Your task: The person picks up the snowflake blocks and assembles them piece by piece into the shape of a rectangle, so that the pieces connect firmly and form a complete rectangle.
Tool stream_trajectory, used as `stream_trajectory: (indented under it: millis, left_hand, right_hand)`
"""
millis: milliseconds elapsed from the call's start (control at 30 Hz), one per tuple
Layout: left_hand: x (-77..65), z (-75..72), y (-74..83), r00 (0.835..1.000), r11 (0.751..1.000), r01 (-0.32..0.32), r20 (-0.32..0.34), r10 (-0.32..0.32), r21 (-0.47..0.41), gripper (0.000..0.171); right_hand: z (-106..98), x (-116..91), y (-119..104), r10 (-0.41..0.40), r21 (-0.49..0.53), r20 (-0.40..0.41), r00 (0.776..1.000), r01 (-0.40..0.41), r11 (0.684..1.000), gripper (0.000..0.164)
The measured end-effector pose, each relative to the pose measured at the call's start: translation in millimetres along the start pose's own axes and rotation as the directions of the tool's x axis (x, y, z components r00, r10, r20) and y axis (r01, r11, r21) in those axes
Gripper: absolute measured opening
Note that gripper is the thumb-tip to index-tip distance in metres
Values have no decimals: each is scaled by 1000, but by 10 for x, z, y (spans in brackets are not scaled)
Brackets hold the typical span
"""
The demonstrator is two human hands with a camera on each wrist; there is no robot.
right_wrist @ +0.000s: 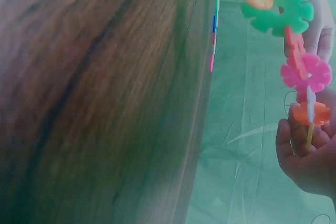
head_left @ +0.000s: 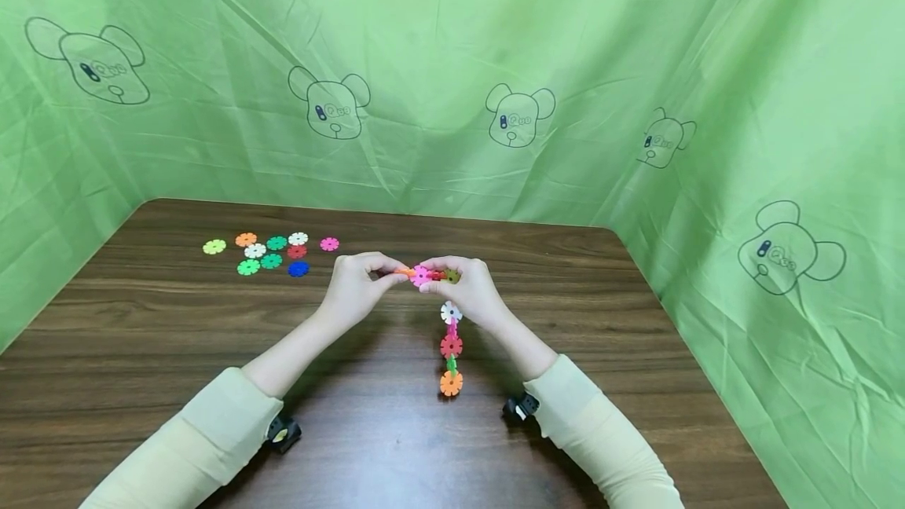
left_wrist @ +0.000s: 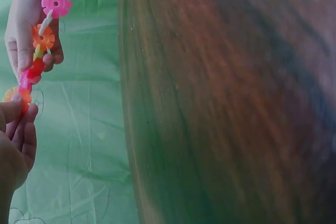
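A chain of notched, flower-shaped plastic discs runs between my hands and hangs down toward the near side of the table. My left hand [head_left: 357, 285] pinches an orange disc [left_wrist: 19, 97] at the chain's far end between thumb and fingers. Just beside it, my right hand [head_left: 467, 289] grips the chain near a pink disc [head_left: 420, 276] and a red one [left_wrist: 35, 68]. Below the right hand hang a white disc [head_left: 451, 312], a red disc [head_left: 451, 346], a green disc [right_wrist: 283, 8] seen edge-on from the head, and an orange disc [head_left: 451, 383] at the bottom. The right fingers hide part of the chain.
Several loose discs lie at the back left of the brown wooden table [head_left: 177, 320], among them a blue disc [head_left: 298, 269], a pink disc [head_left: 329, 243] and a yellow-green disc [head_left: 214, 247]. Green cloth [head_left: 424, 163] with printed bear heads hangs behind and beside the table.
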State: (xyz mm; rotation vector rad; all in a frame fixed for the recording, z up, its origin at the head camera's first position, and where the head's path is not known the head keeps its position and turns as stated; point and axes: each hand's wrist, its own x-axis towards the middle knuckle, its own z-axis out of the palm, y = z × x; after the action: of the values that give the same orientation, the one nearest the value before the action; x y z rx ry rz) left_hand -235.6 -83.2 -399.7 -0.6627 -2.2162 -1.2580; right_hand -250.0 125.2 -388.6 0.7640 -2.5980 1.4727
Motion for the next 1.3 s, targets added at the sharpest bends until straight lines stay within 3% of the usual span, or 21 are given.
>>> stream_trajectory:
  millis: [300, 500, 833, 1100, 1300]
  left_hand:
    - [23, 18, -24, 999, 999, 28, 42, -29, 23, 6]
    - [78, -66, -91, 988, 995, 98, 118, -98, 11, 16]
    - [172, -592, -370, 935, 962, 231, 242, -261, 144, 35]
    - [126, -951, -716, 911, 947, 217, 299, -283, 236, 41]
    - [103, -1191, -973, 872, 934, 229, 368, -323, 276, 43]
  right_hand:
    - [37, -16, 43, -7, -11, -37, 999, 7, 1000, 28]
    - [50, -2, 78, -55, -56, -64, 996, 52, 997, 30]
    - [-33, 29, 165, -52, -70, -65, 997, 47, 996, 42]
    - [-72, 40, 237, -78, -126, -33, 996, 73, 989, 39]
    - [-139, 63, 252, -86, -164, -3, 996, 84, 983, 38]
